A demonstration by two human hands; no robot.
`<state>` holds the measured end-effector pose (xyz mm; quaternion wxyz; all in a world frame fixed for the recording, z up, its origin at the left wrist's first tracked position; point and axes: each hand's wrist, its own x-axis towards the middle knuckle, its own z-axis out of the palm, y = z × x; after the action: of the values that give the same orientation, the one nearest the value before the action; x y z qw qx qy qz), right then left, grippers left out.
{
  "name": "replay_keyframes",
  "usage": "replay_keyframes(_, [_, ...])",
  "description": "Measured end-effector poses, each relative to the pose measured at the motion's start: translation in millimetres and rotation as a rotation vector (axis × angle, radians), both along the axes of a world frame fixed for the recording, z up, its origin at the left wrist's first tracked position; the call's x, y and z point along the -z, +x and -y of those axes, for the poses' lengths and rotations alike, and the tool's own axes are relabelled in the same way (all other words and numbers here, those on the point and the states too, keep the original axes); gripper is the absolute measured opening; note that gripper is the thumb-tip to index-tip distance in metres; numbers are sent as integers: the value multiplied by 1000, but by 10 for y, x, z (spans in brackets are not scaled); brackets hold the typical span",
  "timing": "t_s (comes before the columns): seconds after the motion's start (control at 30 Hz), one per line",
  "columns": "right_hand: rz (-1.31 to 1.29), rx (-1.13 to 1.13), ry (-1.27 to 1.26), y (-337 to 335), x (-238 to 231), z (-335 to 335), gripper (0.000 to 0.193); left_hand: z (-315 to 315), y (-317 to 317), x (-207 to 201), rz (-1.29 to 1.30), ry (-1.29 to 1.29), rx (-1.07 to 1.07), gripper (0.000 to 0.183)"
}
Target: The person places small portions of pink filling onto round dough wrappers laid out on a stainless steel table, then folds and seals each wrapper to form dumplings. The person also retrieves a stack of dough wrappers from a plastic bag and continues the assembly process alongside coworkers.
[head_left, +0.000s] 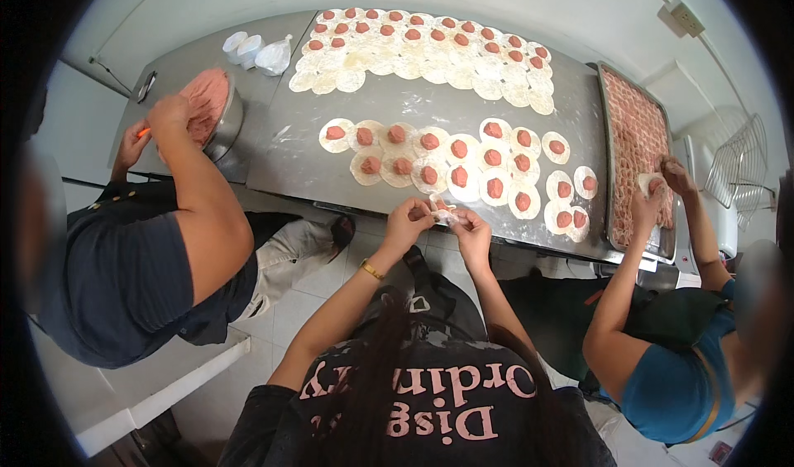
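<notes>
Between my two hands, at the near edge of the steel table, is a round dough wrapper with pink meat filling, partly hidden by my fingers. My left hand pinches its left side. On the right side, my right hand pinches the wrapper's edge. Just beyond my hands lie several flat wrappers, each topped with a lump of pink filling. Farther back, a large overlapping sheet of wrappers covers the table, with lumps on its far rows and bare rounds nearer.
At left, a co-worker's hand is at a metal bowl of pink filling. White containers and a plastic bag stand behind. At right, another person's hands hold a filled wrapper over a tray of filled pieces. A wire rack stands beyond.
</notes>
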<state>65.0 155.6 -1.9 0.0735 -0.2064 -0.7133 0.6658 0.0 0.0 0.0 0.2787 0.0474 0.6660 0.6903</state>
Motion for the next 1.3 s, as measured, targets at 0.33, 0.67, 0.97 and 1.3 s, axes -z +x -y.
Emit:
replay_keyframes(0.33, [-89,-73,122,-91,-127,-171,35,-142,-43,-109,-382,-207,-27,25])
replay_keyframes(0.67, [-100,-235,493,-89,-333,-295,37,-232,-50,-251,-378,-281,62,30])
replay_keyframes(0.97, [-241,-227,704,-225,-323,-229,35,-204,-148,-237,-431,-359,211,38])
replay_keyframes(1.3, [-121,-215,639,-228,-327,-187,32,-277,-200,-350,-558,-572,292,29])
